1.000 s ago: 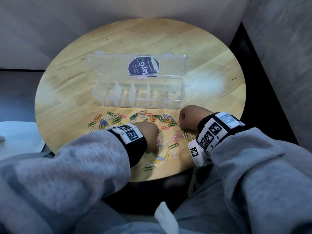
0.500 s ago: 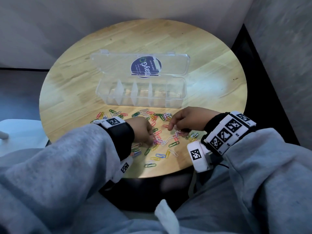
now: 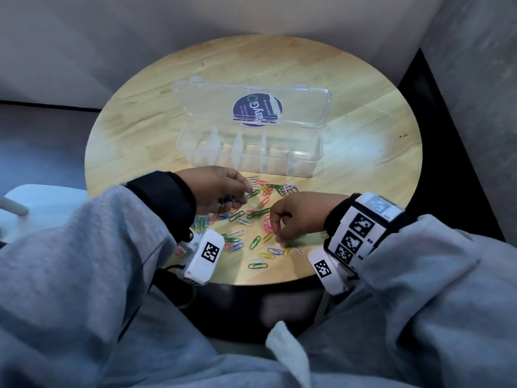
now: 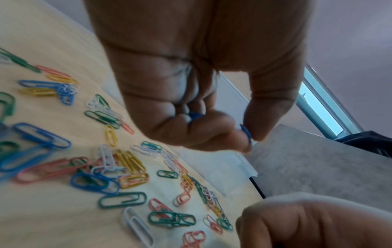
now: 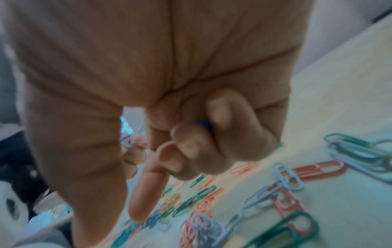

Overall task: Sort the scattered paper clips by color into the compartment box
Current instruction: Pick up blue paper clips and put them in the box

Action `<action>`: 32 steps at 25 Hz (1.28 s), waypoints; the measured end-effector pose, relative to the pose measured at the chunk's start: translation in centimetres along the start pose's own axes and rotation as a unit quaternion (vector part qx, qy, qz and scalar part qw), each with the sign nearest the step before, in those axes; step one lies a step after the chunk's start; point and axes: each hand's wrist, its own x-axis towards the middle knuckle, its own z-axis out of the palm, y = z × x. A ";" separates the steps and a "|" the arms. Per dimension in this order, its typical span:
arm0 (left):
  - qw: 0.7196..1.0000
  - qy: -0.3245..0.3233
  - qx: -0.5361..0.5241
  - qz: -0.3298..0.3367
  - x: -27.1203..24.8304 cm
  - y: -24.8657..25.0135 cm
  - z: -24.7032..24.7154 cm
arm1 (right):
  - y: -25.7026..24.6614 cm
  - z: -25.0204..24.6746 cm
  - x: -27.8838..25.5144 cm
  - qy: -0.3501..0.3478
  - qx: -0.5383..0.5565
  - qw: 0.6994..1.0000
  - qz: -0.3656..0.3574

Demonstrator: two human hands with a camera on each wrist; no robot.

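Coloured paper clips [image 3: 253, 219] lie scattered on the near part of the round wooden table [image 3: 145, 130]. Behind them stands the clear compartment box [image 3: 251, 155], its lid [image 3: 296, 107] laid back; the compartments look empty. My left hand [image 3: 243, 196] hovers above the pile's far left and pinches a blue paper clip [image 4: 246, 132] between thumb and forefinger, with more blue [image 4: 195, 115] tucked under its curled fingers. My right hand [image 3: 275, 228] is over the pile's right side; curled fingers hold a blue clip [image 5: 203, 125], and its forefinger [image 5: 146, 193] points down to the table.
The table's near edge [image 3: 251, 280] runs just in front of the clips. A white seat [image 3: 42, 203] stands at the left, and a dark gap [image 3: 453, 169] lies between table and grey wall at the right. Bare wood surrounds the box.
My left hand has risen off the clips and moved toward the box with a blue clip pinched. My right hand has shifted nearer and leftward over the pile.
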 end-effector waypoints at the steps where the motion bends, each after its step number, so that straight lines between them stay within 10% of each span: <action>1: 1.000 0.004 -0.003 -0.007 -0.1 0.1 0.1 | -0.5 0.2 0.2 -0.002 -0.039 0.999 -0.003; 11: 0.999 0.008 -0.032 -0.039 0.0 -0.1 -0.5 | -1.7 2.5 1.8 -0.004 -0.229 0.973 0.027; 20: 0.999 -0.002 -0.049 -0.020 1.4 1.1 0.0 | 1.6 -3.1 0.0 0.084 0.088 0.991 0.056; 26: 0.990 -0.018 -0.130 0.044 2.9 5.3 1.6 | 4.1 -7.2 -0.3 0.253 0.491 0.832 0.056; 32: 0.981 -0.035 -0.178 0.065 4.9 7.5 2.9 | 4.3 -7.9 0.6 0.290 0.616 0.730 0.059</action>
